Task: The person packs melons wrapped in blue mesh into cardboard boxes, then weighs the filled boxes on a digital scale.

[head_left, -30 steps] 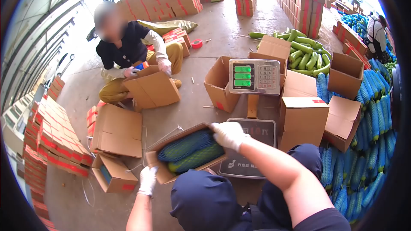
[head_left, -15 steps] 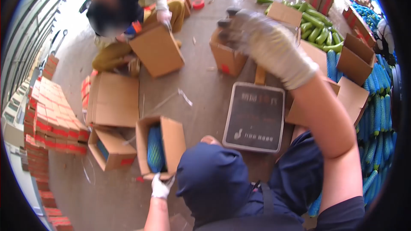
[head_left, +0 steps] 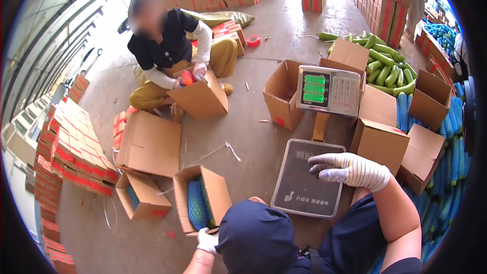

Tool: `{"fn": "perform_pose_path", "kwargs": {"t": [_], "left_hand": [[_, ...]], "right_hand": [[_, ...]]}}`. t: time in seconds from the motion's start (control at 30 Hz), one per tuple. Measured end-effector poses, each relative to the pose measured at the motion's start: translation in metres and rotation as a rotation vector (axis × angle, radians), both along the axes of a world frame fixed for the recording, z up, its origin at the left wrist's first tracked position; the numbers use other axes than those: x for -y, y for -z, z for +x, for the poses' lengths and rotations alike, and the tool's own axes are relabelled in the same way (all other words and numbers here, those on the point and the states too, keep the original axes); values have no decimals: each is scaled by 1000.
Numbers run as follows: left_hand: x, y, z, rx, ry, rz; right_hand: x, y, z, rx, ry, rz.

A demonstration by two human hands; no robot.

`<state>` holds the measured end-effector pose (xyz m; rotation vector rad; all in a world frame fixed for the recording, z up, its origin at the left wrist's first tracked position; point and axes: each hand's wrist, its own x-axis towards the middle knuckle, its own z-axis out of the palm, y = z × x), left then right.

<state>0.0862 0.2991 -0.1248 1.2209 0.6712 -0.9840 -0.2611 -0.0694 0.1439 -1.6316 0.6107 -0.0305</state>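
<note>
My left hand (head_left: 207,241), in a white glove, grips the near bottom edge of an open cardboard box (head_left: 219,193). Inside that box lie green produce pieces in blue net (head_left: 197,205). My right hand (head_left: 347,169), in a striped glove with dark fingertips, is over the right part of the black platform (head_left: 304,193) of a scale, fingers stretched out and nothing in them. The scale's display (head_left: 328,90) stands behind the platform on a post and shows green digits.
A co-worker (head_left: 162,45) sits at the back left, hands on a cardboard box (head_left: 200,99) and a red-and-blue object. Green produce (head_left: 388,68) lies behind the scale; blue-netted pieces (head_left: 454,157) are piled right. Stacked cartons (head_left: 76,142) stand left.
My right hand has come down from in front of the scale's display to its platform, uncovering the display. The view has shifted. My left hand remains at the netted produce's box.
</note>
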Motion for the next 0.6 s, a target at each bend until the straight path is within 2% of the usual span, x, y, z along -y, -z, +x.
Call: {"fn": "perform_pose_path", "kwargs": {"t": [0.07, 0.13, 0.2, 0.27, 0.37, 0.4, 0.47, 0.5, 0.57, 0.6], "left_hand": [[5, 14, -1, 238, 238, 68], [-1, 54, 17, 48, 90, -75], [1, 81, 27, -147, -61, -216], [38, 5, 14, -105, -264, -152], [38, 32, 62, -90, -433, -151], [34, 55, 85, 87, -388, -95], [35, 50, 107, 264, -464, -47], [48, 16, 109, 266, -584, -53], [53, -12, 127, 391, -647, 41], [39, 0, 153, 467, -549, 83]], "right_hand": [[2, -4, -2, -65, -31, -64], [5, 0, -7, -109, -35, -85], [8, 3, -10, -157, -41, -233], [9, 3, -14, -175, -44, -269], [11, 6, -23, -197, -27, -282], [11, 6, -26, -195, -5, -266], [13, 8, -34, -206, 20, -293], [13, 9, -37, -211, 46, -319], [12, 4, -44, -189, 106, -308], [13, 10, -50, -123, 155, -331]]}}
